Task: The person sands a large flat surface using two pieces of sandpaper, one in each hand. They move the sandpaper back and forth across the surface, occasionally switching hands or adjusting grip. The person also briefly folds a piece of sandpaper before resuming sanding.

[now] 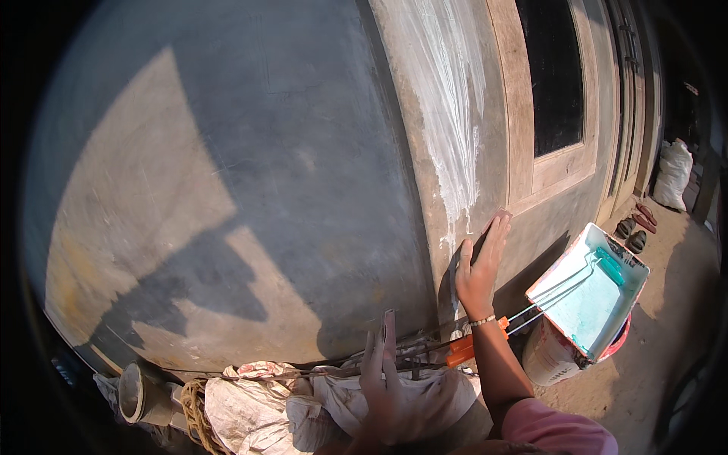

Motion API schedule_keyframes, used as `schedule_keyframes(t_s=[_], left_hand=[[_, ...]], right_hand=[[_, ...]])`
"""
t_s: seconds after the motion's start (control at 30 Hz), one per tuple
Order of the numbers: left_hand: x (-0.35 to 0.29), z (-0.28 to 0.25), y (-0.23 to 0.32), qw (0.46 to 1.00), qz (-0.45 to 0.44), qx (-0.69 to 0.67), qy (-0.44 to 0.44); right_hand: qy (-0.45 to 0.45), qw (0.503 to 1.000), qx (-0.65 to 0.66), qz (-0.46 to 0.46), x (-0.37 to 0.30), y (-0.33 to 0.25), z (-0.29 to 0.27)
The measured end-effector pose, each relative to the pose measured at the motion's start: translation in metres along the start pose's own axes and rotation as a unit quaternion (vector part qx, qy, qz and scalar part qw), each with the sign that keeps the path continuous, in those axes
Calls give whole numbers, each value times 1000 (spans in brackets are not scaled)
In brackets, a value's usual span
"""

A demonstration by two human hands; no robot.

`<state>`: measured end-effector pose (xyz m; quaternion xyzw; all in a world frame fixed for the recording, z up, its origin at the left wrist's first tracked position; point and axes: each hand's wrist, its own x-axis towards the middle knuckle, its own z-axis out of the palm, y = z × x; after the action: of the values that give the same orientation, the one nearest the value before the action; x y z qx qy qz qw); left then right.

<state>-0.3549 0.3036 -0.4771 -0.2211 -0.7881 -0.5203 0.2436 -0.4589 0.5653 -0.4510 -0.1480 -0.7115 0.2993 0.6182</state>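
My right hand [479, 279] lies against the grey plastered wall beside the wooden window frame [557, 178]. Under its fingertips is a thin reddish-brown piece of sandpaper [497, 217]. White paint streaks [455, 129] run down the wall just above that hand. Lower and to the left, my left hand [379, 387] is blurred and pinches a second folded piece of sandpaper [390, 331] upright near the foot of the wall. Next to my right forearm, a paint roller [609, 267] with a teal sleeve and orange handle [465, 350] rests across a paint tray [580, 303].
The tray sits on a white bucket [544, 355]. Pale sacks [254, 409], a coil of rope [199, 413] and a dirty pail [135, 394] line the wall's foot at left. Sandals [635, 241] and a stuffed white sack [673, 176] are at the far right.
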Motion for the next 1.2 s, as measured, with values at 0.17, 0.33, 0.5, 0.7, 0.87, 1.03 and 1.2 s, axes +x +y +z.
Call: schedule_keyframes(t_s=[0.17, 0.33, 0.5, 0.7, 0.87, 1.03, 1.2], left_hand=[[-4, -8, -1, 997, -49, -56, -27], [2, -23, 2, 987, -131, -89, -8], [7, -32, 2, 990, -119, -72, 26], [7, -46, 14, 990, -100, -96, -11], [15, -50, 28, 982, -155, -104, 11], [24, -51, 29, 918, -224, -326, 14], [27, -78, 20, 730, -340, -593, 7]], right_hand=[[32, 983, -33, -177, 95, -62, -8], [20, 978, -36, -205, 158, -91, -22], [-51, 979, -89, -174, 110, -88, -39], [55, 965, -39, -252, 178, -82, -20], [34, 986, -14, -163, 101, -40, -12], [24, 996, -28, -85, -8, 9, -14], [69, 996, -13, -59, -6, -3, -10]])
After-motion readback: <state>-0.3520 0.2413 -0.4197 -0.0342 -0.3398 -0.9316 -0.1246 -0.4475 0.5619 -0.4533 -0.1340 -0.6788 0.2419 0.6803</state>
